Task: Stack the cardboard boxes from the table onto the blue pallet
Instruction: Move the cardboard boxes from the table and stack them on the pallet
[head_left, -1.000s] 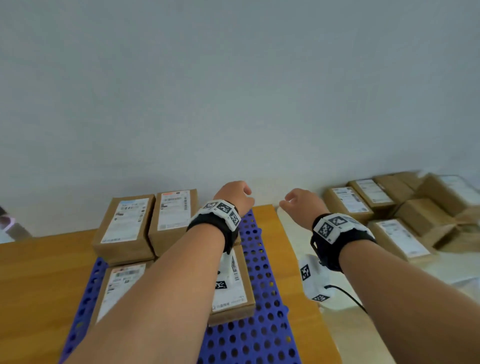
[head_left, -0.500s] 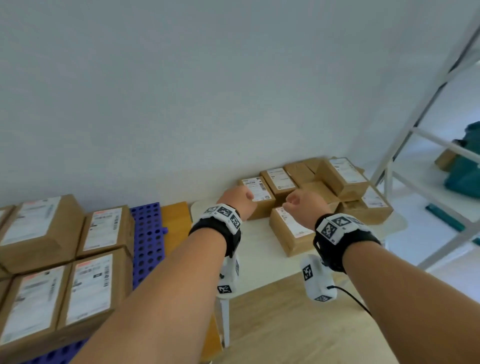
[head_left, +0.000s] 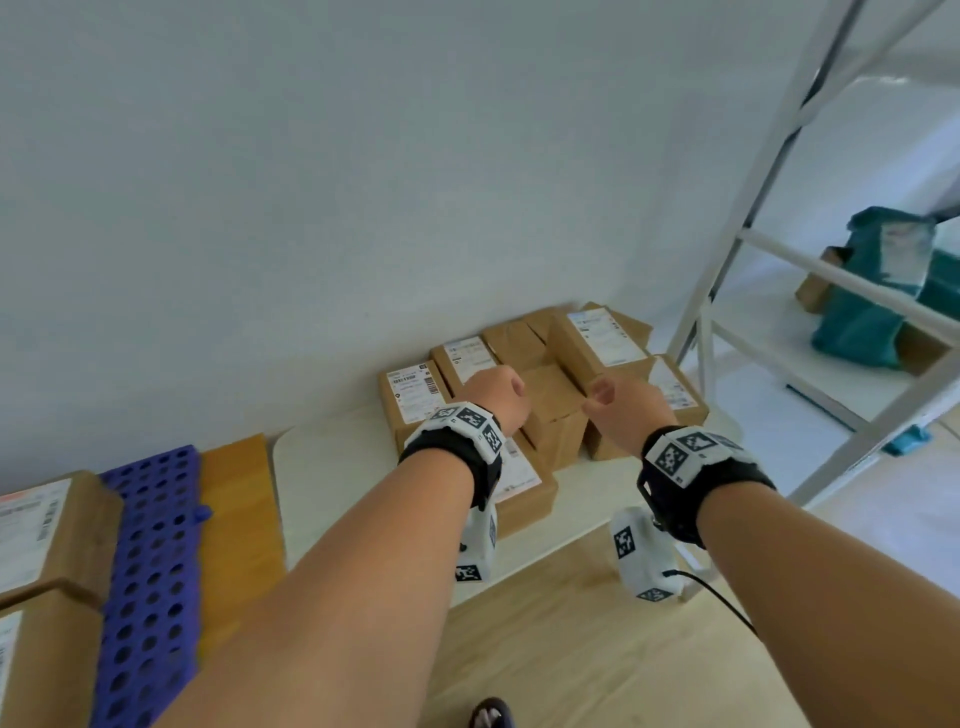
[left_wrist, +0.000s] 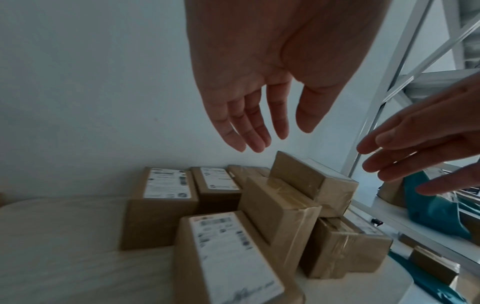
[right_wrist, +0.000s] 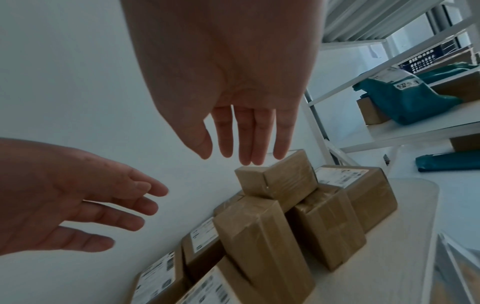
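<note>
Several brown cardboard boxes (head_left: 553, 410) lie piled on a small white table (head_left: 332, 467) against the wall, some with white labels; one taped box (left_wrist: 280, 207) leans tilted on the others. Both hands hover above this pile, apart from it. My left hand (head_left: 496, 392) has straight, relaxed fingers (left_wrist: 249, 127) and holds nothing. My right hand (head_left: 618, 402) is likewise spread and empty, with its fingers (right_wrist: 246, 139) just over the topmost box (right_wrist: 278, 181). The blue perforated pallet (head_left: 150, 561) lies at the lower left with labelled boxes (head_left: 47, 525) on it.
The pallet rests on an orange-brown wooden table (head_left: 239, 519) left of the white one. A white metal shelf frame (head_left: 769, 218) stands to the right, holding teal bags (head_left: 872, 306) and more boxes. Light wooden floor shows below.
The view has swung right, from the pallet to the white table. Both empty hands have travelled with it and now reach over the pile of boxes.
</note>
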